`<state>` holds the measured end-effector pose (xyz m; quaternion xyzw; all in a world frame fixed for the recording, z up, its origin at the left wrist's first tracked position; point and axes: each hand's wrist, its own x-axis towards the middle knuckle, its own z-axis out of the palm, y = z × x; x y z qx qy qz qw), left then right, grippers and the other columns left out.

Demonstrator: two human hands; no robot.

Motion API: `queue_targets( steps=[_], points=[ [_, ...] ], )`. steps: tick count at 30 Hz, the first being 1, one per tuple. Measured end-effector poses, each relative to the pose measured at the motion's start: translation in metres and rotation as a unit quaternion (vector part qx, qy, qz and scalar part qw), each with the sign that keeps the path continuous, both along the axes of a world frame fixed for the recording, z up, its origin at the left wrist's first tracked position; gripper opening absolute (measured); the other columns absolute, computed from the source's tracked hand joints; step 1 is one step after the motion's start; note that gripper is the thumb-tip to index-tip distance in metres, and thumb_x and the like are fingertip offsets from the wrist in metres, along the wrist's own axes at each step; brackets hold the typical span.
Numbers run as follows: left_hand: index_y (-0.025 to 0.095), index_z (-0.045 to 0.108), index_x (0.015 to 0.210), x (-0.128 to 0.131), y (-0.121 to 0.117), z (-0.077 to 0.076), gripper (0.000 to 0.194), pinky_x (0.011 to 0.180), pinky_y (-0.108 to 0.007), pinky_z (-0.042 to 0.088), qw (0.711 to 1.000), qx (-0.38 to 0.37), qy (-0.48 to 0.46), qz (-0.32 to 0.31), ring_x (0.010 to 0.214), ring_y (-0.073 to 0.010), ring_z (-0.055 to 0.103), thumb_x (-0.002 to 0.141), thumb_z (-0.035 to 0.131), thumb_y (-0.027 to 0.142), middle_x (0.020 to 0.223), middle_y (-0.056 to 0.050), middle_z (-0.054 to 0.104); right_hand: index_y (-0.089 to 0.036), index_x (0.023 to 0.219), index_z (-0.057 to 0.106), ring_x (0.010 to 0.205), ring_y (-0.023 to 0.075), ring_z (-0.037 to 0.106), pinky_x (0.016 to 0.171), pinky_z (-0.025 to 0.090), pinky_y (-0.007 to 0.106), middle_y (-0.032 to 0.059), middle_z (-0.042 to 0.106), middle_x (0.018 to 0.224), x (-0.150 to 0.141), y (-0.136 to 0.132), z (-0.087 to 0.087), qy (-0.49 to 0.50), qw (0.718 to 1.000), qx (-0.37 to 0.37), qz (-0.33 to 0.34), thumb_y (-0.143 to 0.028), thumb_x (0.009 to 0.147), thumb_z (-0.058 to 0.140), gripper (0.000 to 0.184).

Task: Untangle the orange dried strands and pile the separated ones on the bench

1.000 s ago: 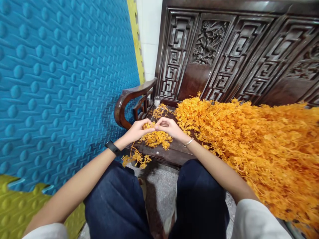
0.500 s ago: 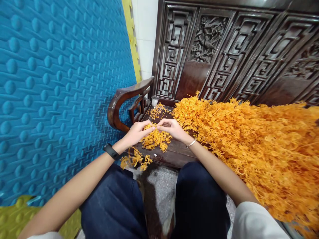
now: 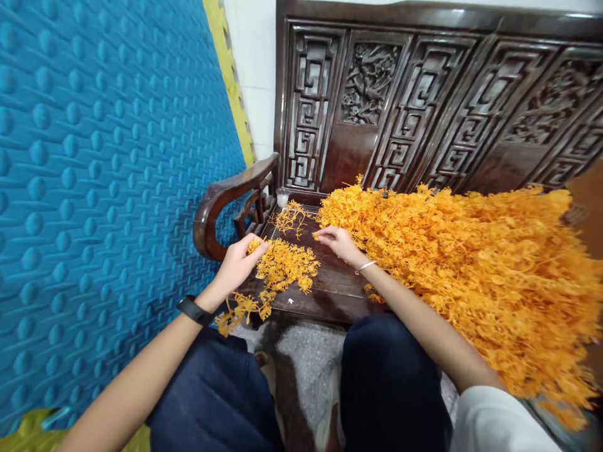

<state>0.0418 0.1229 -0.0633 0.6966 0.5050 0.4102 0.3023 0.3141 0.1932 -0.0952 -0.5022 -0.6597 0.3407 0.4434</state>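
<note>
My left hand (image 3: 239,263) is closed in a pinch on a yellow-orange artificial flower sprig; a branched sprig (image 3: 242,311) hangs below that wrist over the seat edge, and I cannot tell if it is the same piece. My right hand (image 3: 340,245) is apart from the left, its fingertips pinched on a small yellow-orange piece (image 3: 316,236). Between and below the hands lies a small heap of yellow-orange floret pieces (image 3: 289,267) on the dark wooden seat (image 3: 336,282). Behind them is a loose bunch of thin orange stems (image 3: 289,218).
A large pile of orange artificial sprigs (image 3: 461,263) covers the bench's right side. The carved backrest (image 3: 348,150) rises behind, with a curved armrest (image 3: 207,213) at left. A small clear cup (image 3: 282,198) stands in the back corner. Blue foam matting (image 3: 94,188) fills the left.
My hands were together over the small heap; now they are apart, the left moved left and the right moved right with a small piece. The view has shifted slightly.
</note>
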Motion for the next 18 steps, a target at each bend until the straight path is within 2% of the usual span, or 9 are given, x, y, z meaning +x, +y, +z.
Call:
queue_targets(
  steps=[3, 6, 9, 14, 18],
  points=[
    [0.018, 0.053, 0.079, 0.006, 0.008, 0.001, 0.018, 0.045, -0.021, 0.025, 0.998, -0.037, -0.058, 0.001, 0.044, -0.0082, 0.032, 0.078, 0.051, 0.036, 0.047, 0.007, 0.038, -0.016, 0.081, 0.062, 0.067, 0.0125, 0.059, 0.071, 0.049, 0.028, 0.002, 0.065, 0.073, -0.02, -0.008, -0.008, -0.065, 0.997, 0.006, 0.042, -0.016, 0.072, 0.064, 0.009],
    [0.018, 0.052, 0.077, 0.016, 0.011, 0.007, 0.015, 0.041, -0.021, 0.022, 0.989, -0.081, -0.123, 0.004, 0.041, -0.0086, 0.032, 0.074, 0.046, 0.032, 0.045, 0.007, 0.038, -0.015, 0.078, 0.057, 0.064, 0.01, 0.056, 0.066, 0.048, 0.024, -0.0004, 0.061, 0.07, -0.036, -0.008, -0.013, -0.091, 0.995, -0.005, 0.036, -0.015, 0.074, 0.063, 0.008],
    [0.019, 0.05, 0.077, 0.024, 0.011, 0.012, 0.014, 0.038, -0.021, 0.021, 0.98, -0.096, -0.172, -0.002, 0.038, -0.009, 0.032, 0.069, 0.044, 0.028, 0.043, 0.007, 0.038, -0.014, 0.079, 0.06, 0.067, 0.0099, 0.056, 0.07, 0.047, 0.024, 0.0001, 0.061, 0.073, -0.043, -0.004, -0.017, -0.094, 0.995, -0.011, 0.028, -0.011, 0.075, 0.061, 0.006],
    [0.018, 0.051, 0.079, 0.032, 0.011, 0.011, 0.018, 0.035, -0.021, 0.023, 0.971, -0.095, -0.214, -0.04, 0.036, -0.0098, 0.035, 0.065, 0.042, 0.026, 0.045, 0.005, 0.041, -0.016, 0.098, 0.064, 0.071, 0.0098, 0.057, 0.076, 0.048, 0.028, 0.0003, 0.063, 0.083, -0.046, -0.007, -0.019, -0.095, 0.993, -0.042, 0.05, -0.006, 0.07, 0.065, 0.029],
    [0.018, 0.051, 0.081, 0.037, 0.01, 0.006, 0.021, 0.035, -0.02, 0.027, 0.977, -0.077, -0.197, -0.024, 0.039, -0.0106, 0.038, 0.064, 0.04, 0.024, 0.047, 0.004, 0.043, -0.016, 0.091, 0.064, 0.074, 0.01, 0.061, 0.073, 0.05, 0.025, 0.002, 0.067, 0.087, -0.053, -0.025, -0.006, -0.064, 0.99, -0.064, 0.108, -0.012, 0.079, 0.059, 0.014]
  ],
)
